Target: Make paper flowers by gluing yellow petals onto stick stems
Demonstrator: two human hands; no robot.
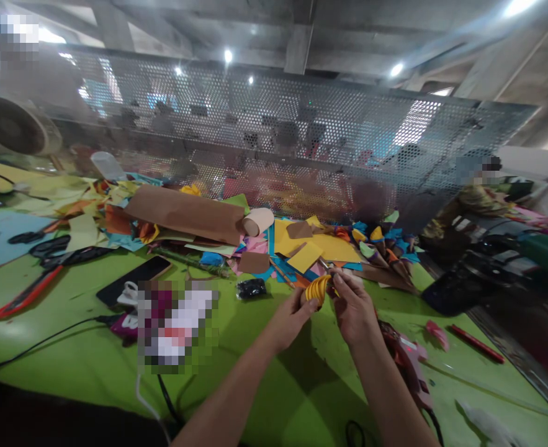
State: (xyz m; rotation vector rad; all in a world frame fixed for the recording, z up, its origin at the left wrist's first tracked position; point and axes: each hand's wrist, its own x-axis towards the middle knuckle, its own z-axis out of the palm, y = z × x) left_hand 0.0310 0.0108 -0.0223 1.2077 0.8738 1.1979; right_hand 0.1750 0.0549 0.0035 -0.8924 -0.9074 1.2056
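Note:
Above the green table, my left hand is closed around a yellow paper piece with curved, ridged folds. My right hand pinches at its right side, fingertips together; a small yellow bit shows there, and a thin light-tipped thing pokes out above, too small to name. Beyond the hands lie a yellow paper sheet and brown paper pieces. A hot glue gun rests on the table, right of my right forearm.
On the left are a red-handled cutter, scissors, a phone and a cable. A small black packet lies mid-table. A red pen is at right. Behind stands a perforated metal screen; another person is far right.

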